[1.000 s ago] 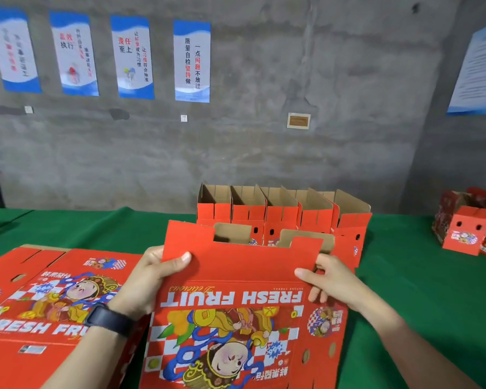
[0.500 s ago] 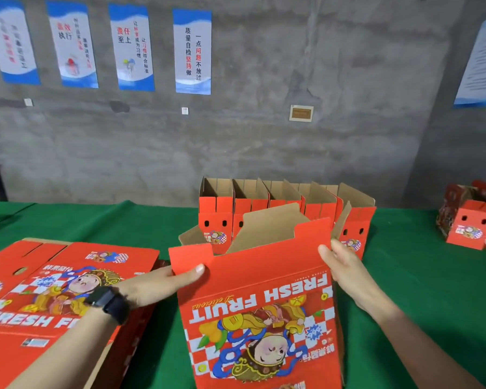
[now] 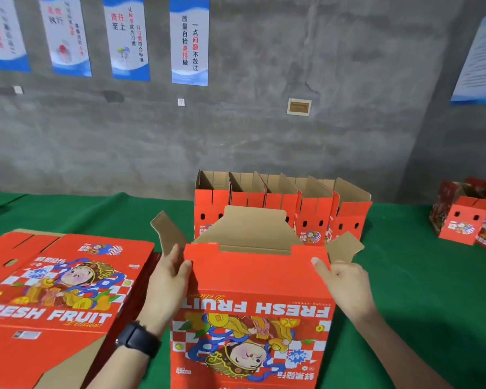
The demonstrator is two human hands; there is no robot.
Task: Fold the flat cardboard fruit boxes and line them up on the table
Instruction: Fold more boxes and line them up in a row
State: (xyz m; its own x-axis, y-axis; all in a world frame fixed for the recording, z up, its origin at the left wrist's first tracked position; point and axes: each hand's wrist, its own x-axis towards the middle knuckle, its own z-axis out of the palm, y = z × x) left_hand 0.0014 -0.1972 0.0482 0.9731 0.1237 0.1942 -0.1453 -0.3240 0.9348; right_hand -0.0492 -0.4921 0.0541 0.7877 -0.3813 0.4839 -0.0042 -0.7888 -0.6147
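Observation:
A red "FRESH FRUIT" cardboard box (image 3: 253, 310) stands upside down in front of me, opened into a square tube, with its brown flaps spread at the top. My left hand (image 3: 167, 287) grips its upper left edge, thumb on the red front. My right hand (image 3: 341, 284) grips the upper right edge, thumb on the front, fingers curled behind by the side flap. A stack of flat boxes (image 3: 56, 287) lies to the left. Several folded boxes (image 3: 281, 206) stand in a row behind.
The table carries a green cloth (image 3: 421, 290). More red boxes (image 3: 466, 223) sit at the far right. A grey concrete wall with posters (image 3: 190, 40) rises right behind the table.
The box has gone from flat to opened into a tube, and its top flaps have spread outward. Both hands have shifted to its two upper side edges.

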